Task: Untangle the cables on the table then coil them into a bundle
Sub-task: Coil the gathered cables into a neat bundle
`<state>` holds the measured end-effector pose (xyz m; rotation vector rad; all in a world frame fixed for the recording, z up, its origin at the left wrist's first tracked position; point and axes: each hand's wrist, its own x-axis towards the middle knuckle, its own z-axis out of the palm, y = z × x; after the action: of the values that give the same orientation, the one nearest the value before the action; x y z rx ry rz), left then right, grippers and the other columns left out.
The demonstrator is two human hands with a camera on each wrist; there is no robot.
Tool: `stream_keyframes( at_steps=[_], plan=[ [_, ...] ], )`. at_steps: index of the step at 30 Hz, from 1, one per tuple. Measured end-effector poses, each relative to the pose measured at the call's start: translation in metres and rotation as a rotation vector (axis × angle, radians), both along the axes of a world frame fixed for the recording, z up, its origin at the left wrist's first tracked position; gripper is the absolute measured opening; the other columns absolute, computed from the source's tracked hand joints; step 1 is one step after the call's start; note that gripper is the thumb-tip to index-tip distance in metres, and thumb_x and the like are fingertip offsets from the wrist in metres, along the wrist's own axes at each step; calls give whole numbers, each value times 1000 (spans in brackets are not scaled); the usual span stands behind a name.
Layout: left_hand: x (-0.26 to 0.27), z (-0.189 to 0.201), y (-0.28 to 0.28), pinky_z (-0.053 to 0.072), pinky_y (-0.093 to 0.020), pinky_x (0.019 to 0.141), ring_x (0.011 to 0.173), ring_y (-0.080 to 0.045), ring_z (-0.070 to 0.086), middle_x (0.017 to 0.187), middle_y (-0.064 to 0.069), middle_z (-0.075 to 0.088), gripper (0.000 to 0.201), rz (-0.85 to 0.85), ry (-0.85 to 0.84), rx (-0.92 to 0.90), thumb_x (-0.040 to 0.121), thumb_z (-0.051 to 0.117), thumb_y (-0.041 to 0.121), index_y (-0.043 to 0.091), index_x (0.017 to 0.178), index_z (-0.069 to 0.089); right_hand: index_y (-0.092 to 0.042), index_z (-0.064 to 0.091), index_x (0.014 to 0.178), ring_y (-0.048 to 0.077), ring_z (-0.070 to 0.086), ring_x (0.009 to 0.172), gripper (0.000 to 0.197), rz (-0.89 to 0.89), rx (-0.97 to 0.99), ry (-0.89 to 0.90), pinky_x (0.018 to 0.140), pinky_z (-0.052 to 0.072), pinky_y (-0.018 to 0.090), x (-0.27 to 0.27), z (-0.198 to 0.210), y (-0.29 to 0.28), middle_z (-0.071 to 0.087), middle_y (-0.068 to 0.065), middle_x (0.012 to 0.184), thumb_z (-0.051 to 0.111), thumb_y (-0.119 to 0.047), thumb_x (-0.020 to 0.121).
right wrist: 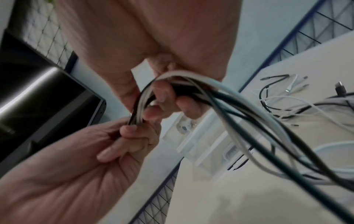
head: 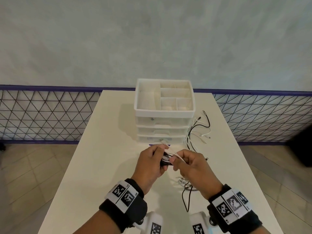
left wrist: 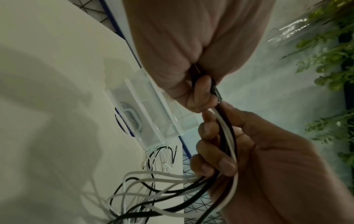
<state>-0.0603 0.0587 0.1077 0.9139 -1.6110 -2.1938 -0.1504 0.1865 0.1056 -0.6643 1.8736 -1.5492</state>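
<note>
Left hand [head: 150, 163] and right hand [head: 190, 166], each grip clamped on black and white cables [head: 166, 159] held above mid-desk [head: 104, 149]; strands trailing to a tangle toward the right edge, beside a white drawer unit [head: 164, 114] near the far edge.

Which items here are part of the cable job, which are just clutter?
In play:
- black and white cables, gripped by left hand and right hand
- loose cable ends on white table

Bystanders:
- white drawer organizer
- wire fence
</note>
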Motion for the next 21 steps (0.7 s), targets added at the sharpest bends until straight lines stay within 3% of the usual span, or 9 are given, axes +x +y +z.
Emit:
stream_keyframes(
  at_steps=[2, 5, 8, 10, 13, 17, 19, 21],
  plan=[
    [1, -1, 2, 37, -20, 47, 55, -16, 49, 72, -11, 58, 31, -9, 1, -11, 102, 48, 30, 8, 99, 70, -8, 62, 65, 22, 30, 51, 28, -4, 29, -20, 48, 24, 27, -1, 1, -2, 47, 12, 59, 69, -18, 91],
    [1, 2, 3, 36, -24, 51, 57, -17, 48, 71, -8, 60, 40, -60, 3, -84, 100, 49, 43, 9, 101, 70, -3, 61, 71, 14, 29, 47, 29, -46, -3, -2, 46, 28, 23, 0, 4, -3, 45, -3, 54, 68, -22, 92],
    [-2, 5, 4, 40, -19, 48, 52, -10, 52, 69, -1, 62, 33, -61, 22, -121, 97, 55, 40, 9, 101, 68, -4, 67, 88, 8, 31, 43, 20, -38, -76, -18, 45, 29, 21, 6, 5, -4, 51, -13, 50, 65, -23, 94],
    [-3, 4, 3, 43, -15, 47, 52, -3, 58, 72, 2, 65, 29, -43, 19, -84, 96, 58, 39, 11, 98, 65, -5, 66, 89, 1, 40, 39, 15, 2, -89, -23, 45, 33, 12, 9, 10, -6, 55, -14, 47, 63, -18, 96],
    [-4, 3, 2, 43, -14, 47, 54, -3, 60, 76, -1, 66, 24, -10, 2, -59, 98, 57, 31, 8, 96, 64, -11, 67, 86, 1, 44, 40, 13, 10, -66, 24, 45, 35, 9, 9, 9, -8, 56, -12, 49, 63, -20, 96],
    [-7, 6, -3, 40, -16, 43, 47, -5, 54, 73, -4, 61, 21, 28, 4, -50, 100, 54, 26, 9, 97, 66, -17, 74, 99, 0, 50, 45, 20, -47, -52, 138, 51, 37, 9, 9, -1, -8, 63, -14, 59, 56, -25, 99],
    [-5, 9, -4, 36, -18, 41, 44, -8, 48, 70, -6, 60, 34, 31, 8, -43, 100, 50, 38, 9, 91, 66, -17, 76, 101, 0, 54, 48, 21, -70, -71, 189, 52, 39, 10, 9, -4, -8, 66, -12, 62, 56, -23, 100],
    [-4, 12, -5, 34, -20, 42, 42, -11, 45, 65, -6, 60, 54, 40, -28, -3, 97, 40, 58, 11, 84, 63, -22, 77, 101, 5, 58, 54, 21, -52, -63, 279, 54, 43, 18, 9, -6, -7, 69, -4, 67, 57, -23, 99]
  ],
)
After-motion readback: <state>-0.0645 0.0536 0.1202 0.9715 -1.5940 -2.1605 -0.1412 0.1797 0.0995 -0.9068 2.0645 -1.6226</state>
